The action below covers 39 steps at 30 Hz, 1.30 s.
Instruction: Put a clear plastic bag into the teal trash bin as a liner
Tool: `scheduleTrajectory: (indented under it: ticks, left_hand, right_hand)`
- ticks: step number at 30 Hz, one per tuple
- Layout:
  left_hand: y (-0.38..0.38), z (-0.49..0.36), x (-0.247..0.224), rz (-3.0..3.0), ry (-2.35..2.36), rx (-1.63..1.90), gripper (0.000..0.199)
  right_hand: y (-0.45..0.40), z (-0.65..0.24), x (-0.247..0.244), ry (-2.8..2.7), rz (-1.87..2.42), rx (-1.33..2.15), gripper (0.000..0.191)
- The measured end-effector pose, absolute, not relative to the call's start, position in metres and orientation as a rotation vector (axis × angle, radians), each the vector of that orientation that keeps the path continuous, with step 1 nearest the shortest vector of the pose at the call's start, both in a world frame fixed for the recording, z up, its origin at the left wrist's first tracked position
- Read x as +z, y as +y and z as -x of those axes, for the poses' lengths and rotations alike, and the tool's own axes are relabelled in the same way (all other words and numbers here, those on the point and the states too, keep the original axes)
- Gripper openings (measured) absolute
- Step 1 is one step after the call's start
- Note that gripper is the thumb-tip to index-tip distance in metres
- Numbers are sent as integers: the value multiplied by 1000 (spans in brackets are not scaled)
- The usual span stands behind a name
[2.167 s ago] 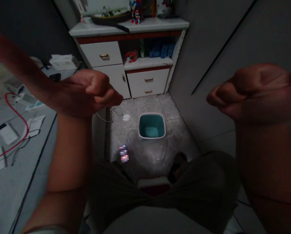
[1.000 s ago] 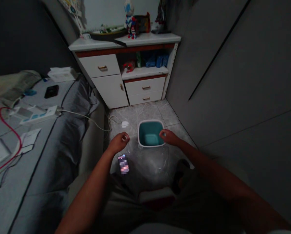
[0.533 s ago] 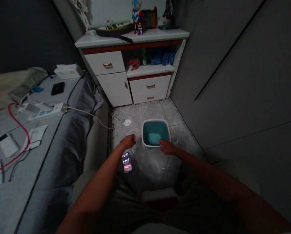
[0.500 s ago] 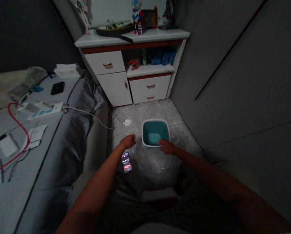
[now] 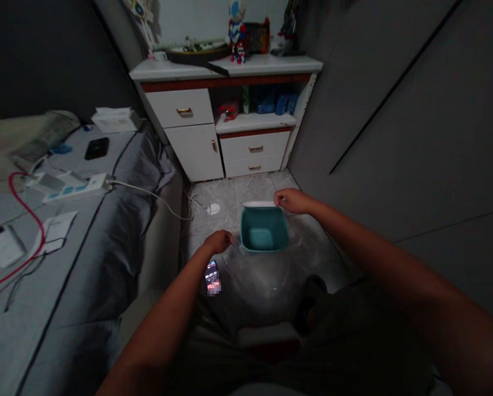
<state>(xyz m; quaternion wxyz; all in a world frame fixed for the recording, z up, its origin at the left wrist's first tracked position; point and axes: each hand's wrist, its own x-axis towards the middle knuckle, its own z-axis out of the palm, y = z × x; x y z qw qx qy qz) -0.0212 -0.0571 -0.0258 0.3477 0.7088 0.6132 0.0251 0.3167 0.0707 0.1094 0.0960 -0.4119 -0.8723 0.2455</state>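
Note:
A teal plastic bin (image 5: 263, 242) stands on the floor in front of me, its inside bare. Along its far edge a white rim frame (image 5: 258, 204) is tipped up and seen almost edge-on. My right hand (image 5: 291, 201) is closed on the right end of that frame. To the left of the bin, apart from it, my left hand (image 5: 219, 242) hovers with its fingers curled in; whether anything is in them is hidden. Clear plastic film (image 5: 271, 280) lies crumpled around the near side of the bin.
A phone (image 5: 212, 278) with a lit timer lies below my left hand. Behind the bin stands a white cabinet (image 5: 192, 148); a grey wardrobe wall (image 5: 395, 137) is at right. At left, a bed (image 5: 93, 231) carries a power strip (image 5: 79, 188); its cable (image 5: 147, 192) runs to the floor.
My right hand has gone from the bin's near edge to its far right corner, and the white rim frame has come up off the near edge. The left hand has barely moved.

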Motion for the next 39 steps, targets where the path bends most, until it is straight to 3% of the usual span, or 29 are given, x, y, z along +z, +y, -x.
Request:
scheduleTrajectory:
  ticks: [5, 11, 17, 23, 25, 28, 31, 35, 39]
  left_hand:
    - [-55, 23, -26, -1855, 1542, 50, 23]
    - [-56, 28, -29, -1850, 1520, 58, 20]
    - [-56, 26, -29, -1846, 1502, 52, 21]
    - [-55, 25, -27, -1852, 1500, 64, 28]
    - [-55, 24, -25, -1851, 1499, 69, 29]
    - [-59, 21, -21, -1850, 1484, 72, 32]
    - [-66, 22, -14, -1830, 1452, 83, 30]
    - [-80, 33, 3, -1750, 1427, 149, 14]
    - [-101, 44, 36, -1430, 1416, 564, 12]
  right_hand:
    - [119, -302, 126, -2332, 1361, 621, 20]
    - [127, -298, 117, -2328, 1501, 322, 36]
    - [123, -303, 114, -2337, 1555, 234, 49]
    - [78, -339, 79, -2146, 1807, 150, 39]
    - [56, -358, 53, -2217, 2136, 381, 44]
    - [24, -386, 12, -2176, 2569, 1160, 59]
    - [-2, -407, -14, -2047, 2510, 1812, 52]
    - [-18, -430, -5, -2249, 2265, 2051, 40]
    - [-25, -450, 46, -2185, 1818, 2154, 35]
